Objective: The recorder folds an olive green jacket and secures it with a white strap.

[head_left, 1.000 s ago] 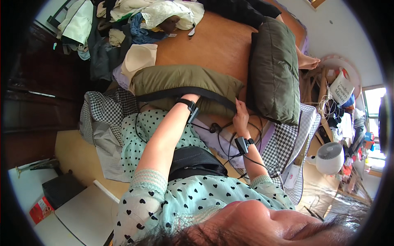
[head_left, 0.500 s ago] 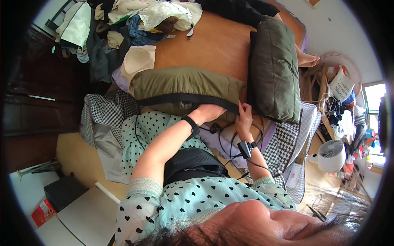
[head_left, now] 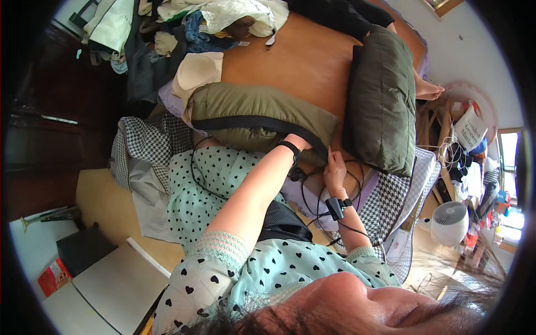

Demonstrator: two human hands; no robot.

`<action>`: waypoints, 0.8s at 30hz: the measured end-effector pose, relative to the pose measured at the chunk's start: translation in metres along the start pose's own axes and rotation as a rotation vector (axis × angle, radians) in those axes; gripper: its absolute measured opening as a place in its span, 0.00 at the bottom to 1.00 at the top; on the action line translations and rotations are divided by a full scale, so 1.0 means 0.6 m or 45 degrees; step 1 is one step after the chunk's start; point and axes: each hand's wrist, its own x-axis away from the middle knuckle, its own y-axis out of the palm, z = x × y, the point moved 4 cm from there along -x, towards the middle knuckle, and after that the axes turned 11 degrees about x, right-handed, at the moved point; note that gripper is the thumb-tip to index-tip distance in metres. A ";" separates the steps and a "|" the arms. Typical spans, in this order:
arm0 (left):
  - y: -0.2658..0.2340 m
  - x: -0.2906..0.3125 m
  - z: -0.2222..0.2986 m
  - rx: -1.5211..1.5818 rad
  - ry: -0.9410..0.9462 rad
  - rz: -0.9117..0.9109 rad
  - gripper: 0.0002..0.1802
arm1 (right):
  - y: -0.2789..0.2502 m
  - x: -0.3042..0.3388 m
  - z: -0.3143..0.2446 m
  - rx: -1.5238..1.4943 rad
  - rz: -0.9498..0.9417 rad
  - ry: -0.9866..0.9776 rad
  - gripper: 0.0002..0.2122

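Observation:
An olive-green padded cushion (head_left: 245, 103) with a black-banded edge lies across my lap and the bed's front edge. Its banded side gapes toward me. My left hand (head_left: 301, 143) reaches in under the band, so its fingers are hidden inside the fabric. At the right end, my right hand (head_left: 335, 169) pinches the cushion's corner beside the band. A plump dark green cushion (head_left: 382, 100) lies to the right of it, on the bed.
Tan bed matting (head_left: 290, 61) stretches beyond the cushions. Heaped clothes (head_left: 234, 19) lie at the far left, with a beige cup-shaped piece (head_left: 198, 72) nearer. Another person's foot (head_left: 429, 91) rests at the far right. Black cables (head_left: 312, 190) hang around my wrists. A white fan (head_left: 449, 223) stands right.
My left hand has pushed rightward and deeper under the black band, and the band now bows open. My right hand keeps its hold at the corner. The whole view has shifted slightly.

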 end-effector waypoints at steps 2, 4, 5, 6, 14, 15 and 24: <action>-0.065 0.057 0.052 0.101 0.156 0.160 0.23 | 0.006 0.003 0.005 0.013 -0.015 0.003 0.28; -0.077 0.079 0.045 0.136 0.373 0.359 0.21 | 0.015 0.003 0.006 0.027 -0.025 -0.007 0.28; -0.077 0.096 0.035 0.149 0.414 0.364 0.21 | 0.019 0.002 0.007 0.020 -0.019 -0.026 0.28; -0.082 0.122 0.037 0.162 0.461 0.353 0.20 | 0.024 0.005 0.012 0.036 -0.024 -0.015 0.28; -0.121 0.248 -0.053 -0.353 0.426 0.736 0.23 | 0.024 0.010 0.018 0.003 -0.013 -0.005 0.29; -0.123 0.232 -0.069 -0.267 0.298 0.693 0.26 | 0.025 0.010 0.018 -0.007 -0.008 -0.016 0.29; -0.129 0.102 -0.098 0.100 0.022 0.763 0.29 | 0.001 -0.006 0.000 0.012 -0.102 0.048 0.30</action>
